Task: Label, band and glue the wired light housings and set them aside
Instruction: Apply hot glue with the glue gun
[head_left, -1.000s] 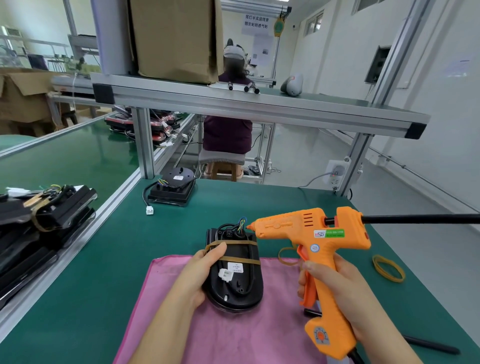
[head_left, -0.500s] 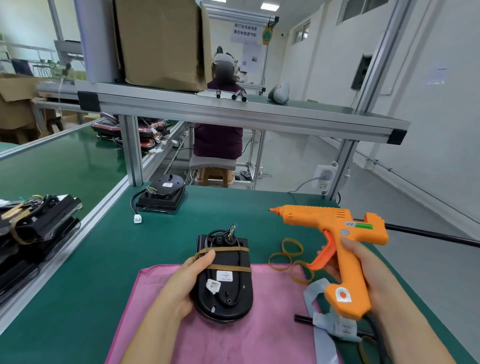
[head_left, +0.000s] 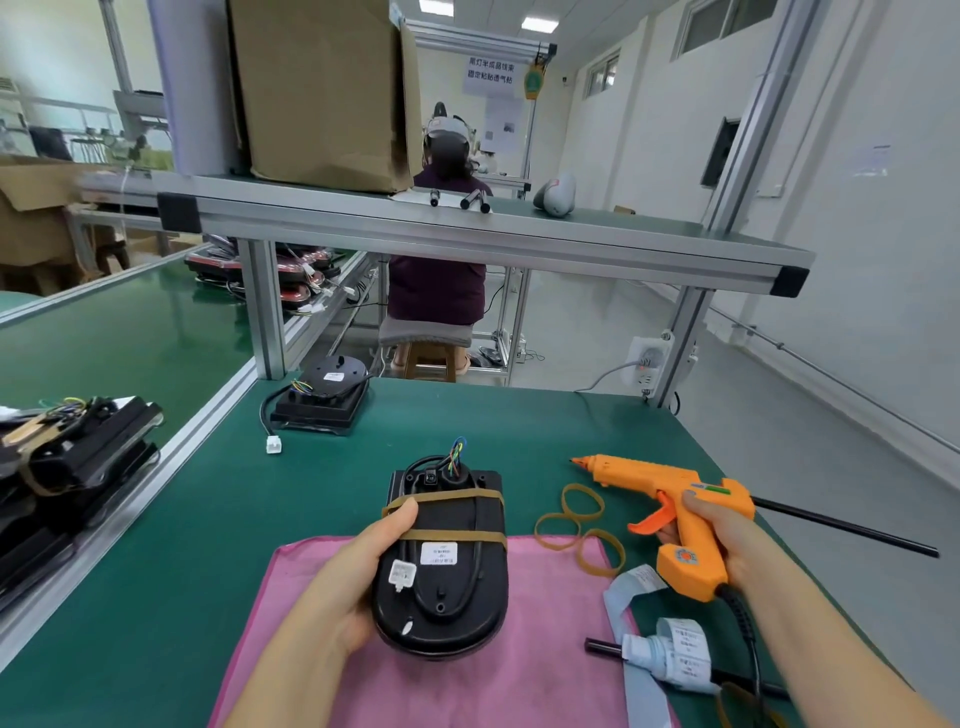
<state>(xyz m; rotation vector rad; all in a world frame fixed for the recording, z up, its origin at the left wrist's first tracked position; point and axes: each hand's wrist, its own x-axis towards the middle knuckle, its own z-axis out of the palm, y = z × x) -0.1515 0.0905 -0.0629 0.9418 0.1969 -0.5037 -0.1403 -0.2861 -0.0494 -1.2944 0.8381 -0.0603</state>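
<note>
Left hand (head_left: 347, 584) wrapped around the left edge of a black wired light housing (head_left: 445, 564), thumb pressed on the upper of two tan rubber bands (head_left: 453, 535) crossing its back. Housing lying back-up on a pink cloth (head_left: 545, 691), just right of the left palm, with a white label (head_left: 439, 553) below the bands, a white connector (head_left: 401, 574) beside the thumb, and coloured wires (head_left: 456, 456) sprouting from the far end. Right hand (head_left: 727, 540) closed around the handle of an orange hot glue gun (head_left: 670, 499), nozzle aimed left, well apart from the housing. Loose rubber bands (head_left: 581, 517) on the green table (head_left: 208, 519) between the two hands. Roll of labels (head_left: 670, 654) near the right wrist. Second black housing (head_left: 322, 397) far ahead of the left hand; stack of banded housings (head_left: 72, 452) well to its left.
</note>
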